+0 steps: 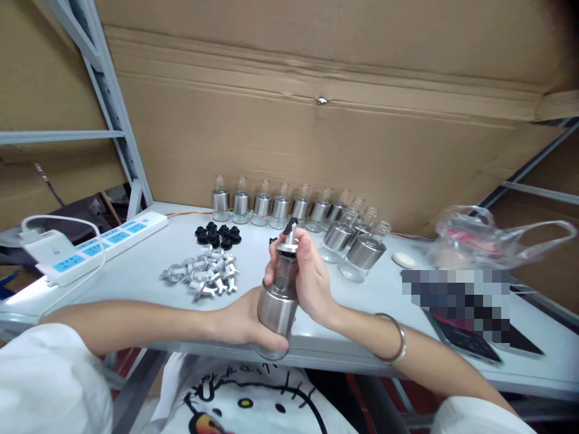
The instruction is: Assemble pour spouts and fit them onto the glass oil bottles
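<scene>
Near the table's front edge, my left hand is wrapped round the lower body of a glass bottle with a brushed-metal sleeve, held slightly tilted. At its top sits a silver pouring spout with a black flap. My right hand closes round the spout and bottle neck, thumb on the near side and fingers behind. Left of the bottle lies a heap of silver spout parts. Just beyond them is a cluster of black plastic stoppers.
Several similar bottles stand in a row along the cardboard wall, with more at right. A white power strip lies at left. A plastic bag, a white oval object and a dark phone-like device are at right.
</scene>
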Action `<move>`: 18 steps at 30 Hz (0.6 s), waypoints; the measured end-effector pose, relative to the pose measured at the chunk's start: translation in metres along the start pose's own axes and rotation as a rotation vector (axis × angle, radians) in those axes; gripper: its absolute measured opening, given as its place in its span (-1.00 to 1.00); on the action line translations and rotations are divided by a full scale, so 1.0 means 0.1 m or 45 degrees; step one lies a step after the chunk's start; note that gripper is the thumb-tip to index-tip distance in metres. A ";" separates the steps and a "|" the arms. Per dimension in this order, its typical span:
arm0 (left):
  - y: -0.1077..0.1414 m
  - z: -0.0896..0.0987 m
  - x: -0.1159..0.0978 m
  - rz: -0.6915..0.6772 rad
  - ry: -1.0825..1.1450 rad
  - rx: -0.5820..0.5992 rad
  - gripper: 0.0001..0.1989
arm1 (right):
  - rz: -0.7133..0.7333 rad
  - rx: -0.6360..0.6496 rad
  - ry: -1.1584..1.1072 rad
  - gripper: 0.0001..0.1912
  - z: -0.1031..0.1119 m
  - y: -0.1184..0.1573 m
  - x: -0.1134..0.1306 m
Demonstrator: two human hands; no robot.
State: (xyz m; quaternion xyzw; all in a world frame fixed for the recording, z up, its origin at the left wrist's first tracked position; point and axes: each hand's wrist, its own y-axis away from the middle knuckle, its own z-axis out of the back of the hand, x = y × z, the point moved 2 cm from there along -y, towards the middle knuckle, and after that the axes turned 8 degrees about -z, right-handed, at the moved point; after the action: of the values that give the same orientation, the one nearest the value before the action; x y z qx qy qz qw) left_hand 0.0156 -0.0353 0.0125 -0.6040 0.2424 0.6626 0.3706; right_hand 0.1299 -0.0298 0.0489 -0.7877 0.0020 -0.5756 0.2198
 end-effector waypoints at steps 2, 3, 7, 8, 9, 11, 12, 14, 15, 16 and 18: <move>0.00 0.00 0.00 0.026 0.037 0.017 -0.61 | -0.040 -0.024 0.011 -0.61 0.00 -0.01 0.01; 0.00 0.00 0.00 0.023 0.049 0.021 -0.63 | -0.062 -0.027 0.014 -0.58 0.00 -0.01 0.01; -0.01 -0.01 0.00 0.009 0.092 0.057 -0.66 | -0.163 0.004 0.019 -0.50 -0.01 -0.05 0.04; -0.01 -0.01 0.01 0.012 0.104 0.063 -0.65 | -0.185 0.008 0.014 -0.49 -0.01 -0.06 0.04; -0.01 -0.01 0.02 0.017 0.113 0.065 -0.65 | -0.202 0.007 0.007 -0.49 -0.01 -0.06 0.05; -0.01 -0.01 0.04 0.025 0.124 0.061 -0.65 | -0.229 0.001 -0.010 -0.50 0.00 -0.07 0.05; -0.01 -0.01 0.05 0.023 0.127 0.057 -0.64 | -0.242 -0.001 -0.017 -0.50 0.00 -0.07 0.05; -0.01 0.00 0.06 0.015 0.130 0.049 -0.64 | -0.266 -0.005 -0.026 -0.49 0.00 -0.08 0.04; 0.00 0.00 0.06 0.011 0.127 0.050 -0.64 | -0.276 -0.007 -0.029 -0.49 0.00 -0.08 0.04; 0.00 -0.01 0.05 0.011 0.122 0.055 -0.65 | -0.286 -0.010 -0.030 -0.48 -0.01 -0.09 0.05; 0.00 -0.01 0.04 0.014 0.108 0.080 -0.66 | -0.314 -0.023 -0.041 -0.46 -0.01 -0.09 0.06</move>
State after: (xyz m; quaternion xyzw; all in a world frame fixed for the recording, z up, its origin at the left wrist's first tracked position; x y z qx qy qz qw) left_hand 0.0167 -0.0352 0.0085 -0.6182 0.2820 0.6306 0.3751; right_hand 0.1287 -0.0232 0.0583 -0.7930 -0.0930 -0.5855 0.1402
